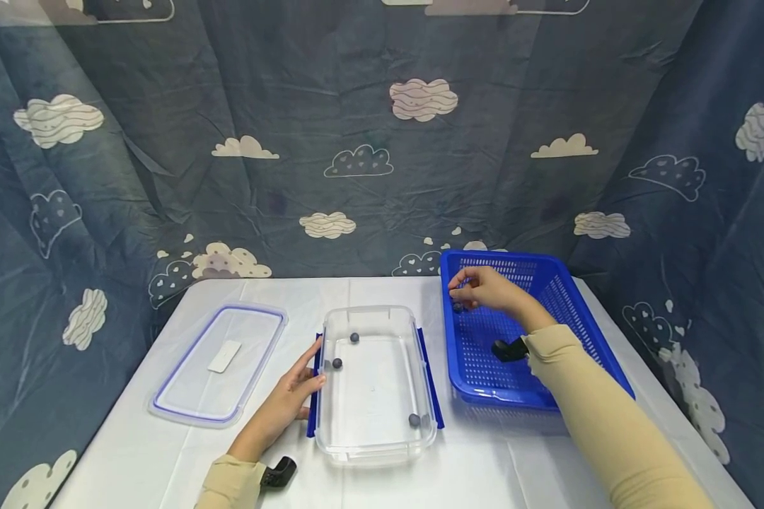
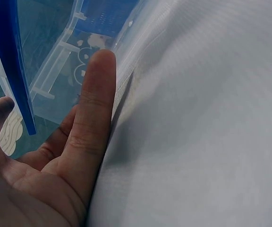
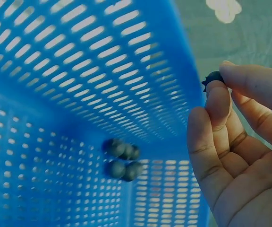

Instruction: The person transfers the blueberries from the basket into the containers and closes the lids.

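Observation:
A clear plastic container (image 1: 375, 396) with blue side flaps stands open on the table, with 3 blueberries, one of them a blueberry (image 1: 354, 338) near its far end. My left hand (image 1: 283, 399) rests against the container's left side, fingers fairly straight beside the blue flap (image 2: 13, 71). At the far left corner of the blue basket (image 1: 601, 353), my right hand (image 1: 487, 288) is raised. Thumb and finger pinch a blueberry (image 3: 215, 79), its crown showing. Below, several blueberries (image 3: 114, 147) lie clustered in the basket's corner.
A clear lid (image 1: 191, 375) with a blue seal and a white label lies on the table left of the container. The white-covered table (image 1: 471, 466) meets a dark cloud-patterned curtain (image 1: 356, 198) at the back and sides.

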### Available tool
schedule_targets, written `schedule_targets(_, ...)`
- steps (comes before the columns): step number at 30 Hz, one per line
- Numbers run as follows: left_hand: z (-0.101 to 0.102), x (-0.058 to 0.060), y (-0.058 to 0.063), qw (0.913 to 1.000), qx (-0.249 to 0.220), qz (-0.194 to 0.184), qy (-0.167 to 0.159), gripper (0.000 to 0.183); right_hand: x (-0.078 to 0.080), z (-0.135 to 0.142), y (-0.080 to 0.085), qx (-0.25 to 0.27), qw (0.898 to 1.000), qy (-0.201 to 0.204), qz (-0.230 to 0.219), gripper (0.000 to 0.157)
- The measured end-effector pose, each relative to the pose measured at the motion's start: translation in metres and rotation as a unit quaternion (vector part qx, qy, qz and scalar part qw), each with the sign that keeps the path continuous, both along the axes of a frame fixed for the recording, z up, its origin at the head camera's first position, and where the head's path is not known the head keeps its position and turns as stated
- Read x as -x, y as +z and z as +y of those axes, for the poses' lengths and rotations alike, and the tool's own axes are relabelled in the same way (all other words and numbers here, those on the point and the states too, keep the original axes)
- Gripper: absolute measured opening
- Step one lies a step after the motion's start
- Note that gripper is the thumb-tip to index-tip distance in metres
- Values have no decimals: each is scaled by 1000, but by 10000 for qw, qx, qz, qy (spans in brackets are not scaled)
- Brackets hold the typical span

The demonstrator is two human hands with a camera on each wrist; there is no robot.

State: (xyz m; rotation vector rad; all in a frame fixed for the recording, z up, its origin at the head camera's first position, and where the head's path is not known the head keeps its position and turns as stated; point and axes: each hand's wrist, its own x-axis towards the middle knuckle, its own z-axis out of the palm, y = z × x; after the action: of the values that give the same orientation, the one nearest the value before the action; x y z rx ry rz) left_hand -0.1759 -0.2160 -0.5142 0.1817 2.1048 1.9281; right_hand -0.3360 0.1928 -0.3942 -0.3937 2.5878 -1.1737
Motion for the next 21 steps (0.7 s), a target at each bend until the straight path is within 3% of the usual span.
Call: schedule_targets(21,0,0,0,10000,-33,-47,-25,74,-11,-39,15,295,9978,584,100,27)
